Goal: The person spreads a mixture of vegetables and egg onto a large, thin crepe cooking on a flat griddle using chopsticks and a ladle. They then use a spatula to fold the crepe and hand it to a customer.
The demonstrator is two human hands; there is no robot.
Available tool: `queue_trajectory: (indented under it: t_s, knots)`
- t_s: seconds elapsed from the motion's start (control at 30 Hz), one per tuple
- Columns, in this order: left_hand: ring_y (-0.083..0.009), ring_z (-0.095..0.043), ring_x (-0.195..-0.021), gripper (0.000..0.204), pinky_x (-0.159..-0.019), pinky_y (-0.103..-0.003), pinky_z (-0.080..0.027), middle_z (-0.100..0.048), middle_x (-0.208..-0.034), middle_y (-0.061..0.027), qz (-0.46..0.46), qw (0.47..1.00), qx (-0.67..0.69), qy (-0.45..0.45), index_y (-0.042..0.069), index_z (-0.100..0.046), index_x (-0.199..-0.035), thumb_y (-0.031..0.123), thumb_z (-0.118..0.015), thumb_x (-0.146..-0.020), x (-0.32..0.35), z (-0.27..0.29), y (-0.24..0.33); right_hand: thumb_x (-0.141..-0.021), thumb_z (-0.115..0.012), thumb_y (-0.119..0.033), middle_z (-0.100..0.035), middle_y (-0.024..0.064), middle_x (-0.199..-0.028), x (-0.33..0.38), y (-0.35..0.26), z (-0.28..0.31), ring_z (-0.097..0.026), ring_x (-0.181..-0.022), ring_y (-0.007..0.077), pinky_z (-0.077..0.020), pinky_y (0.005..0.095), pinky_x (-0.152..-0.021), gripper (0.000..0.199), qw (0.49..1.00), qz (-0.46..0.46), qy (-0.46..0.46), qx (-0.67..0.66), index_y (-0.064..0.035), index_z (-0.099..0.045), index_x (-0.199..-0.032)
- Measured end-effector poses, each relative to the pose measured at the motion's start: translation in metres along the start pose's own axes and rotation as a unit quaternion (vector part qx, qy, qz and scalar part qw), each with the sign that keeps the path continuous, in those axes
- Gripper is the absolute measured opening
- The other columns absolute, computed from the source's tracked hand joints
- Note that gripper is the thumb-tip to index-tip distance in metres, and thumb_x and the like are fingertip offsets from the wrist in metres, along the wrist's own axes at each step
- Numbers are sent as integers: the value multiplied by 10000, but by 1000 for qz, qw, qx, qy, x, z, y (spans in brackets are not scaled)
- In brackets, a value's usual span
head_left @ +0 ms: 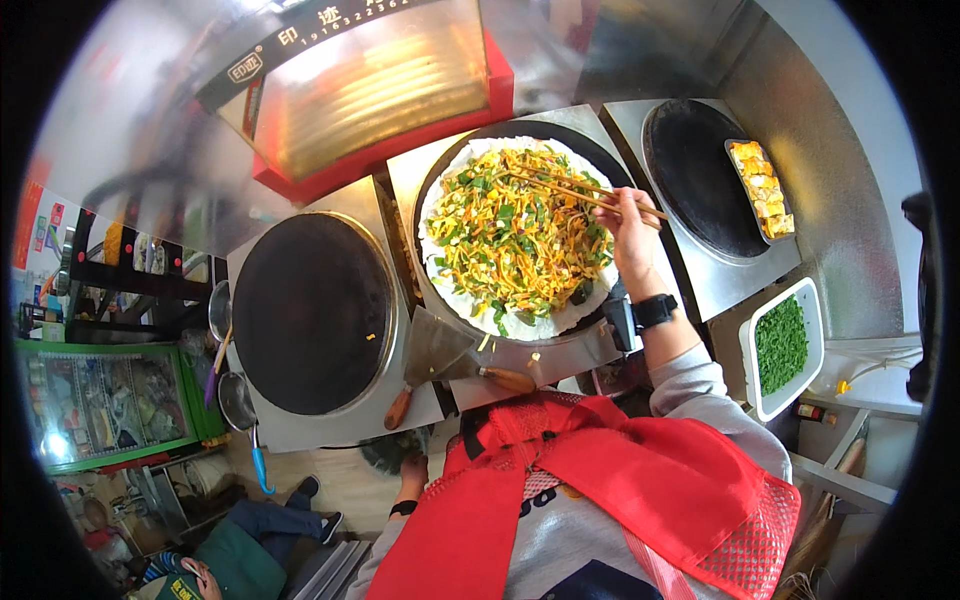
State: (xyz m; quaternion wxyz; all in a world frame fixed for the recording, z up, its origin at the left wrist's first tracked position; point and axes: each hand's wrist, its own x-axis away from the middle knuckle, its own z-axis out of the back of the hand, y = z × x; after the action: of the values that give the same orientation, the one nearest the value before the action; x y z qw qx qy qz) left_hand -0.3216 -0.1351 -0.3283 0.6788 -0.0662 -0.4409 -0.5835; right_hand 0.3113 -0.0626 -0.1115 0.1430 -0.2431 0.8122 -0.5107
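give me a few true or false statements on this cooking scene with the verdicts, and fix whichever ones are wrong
1. The right grip holds chopsticks at the filling. True.
2. The white sheet of food is on the left griddle. False: the white sheet lies on the middle griddle, under the filling.
3. The white tub holds chopped greens. True.
4. The yellow food pieces are beside the left griddle. False: the yellow food pieces are at the right side of the right griddle.
5. The left griddle has a dark round plate. True.
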Motion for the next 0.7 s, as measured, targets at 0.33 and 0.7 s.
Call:
queue_trajectory:
  t_s: [0.33,0.7]
  knots:
    - [-292,-669,-731,328,-672,-386,-519,-693,-883,-209,75,996,47,6,41,-681,-1105,229,-675,-836,16,-7,5,-1026,-530,-277,-673,105,-855,49,-57,63,-663,-679,174,-535,255,-605,233,997,-1,-4,77,-51,-586,-1023]
    - [-367,-664,-998,353,-849,-430,-508,-697,-1043,-222,-23,999,-34,-21,35,-689,-1109,273,-658,-850,-26,-11,-23,-1024,-537,-224,-668,135,-900,83,-55,101,-665,-701,191,-540,260,-631,202,979,-174,-99,34,-26,-575,-1030]
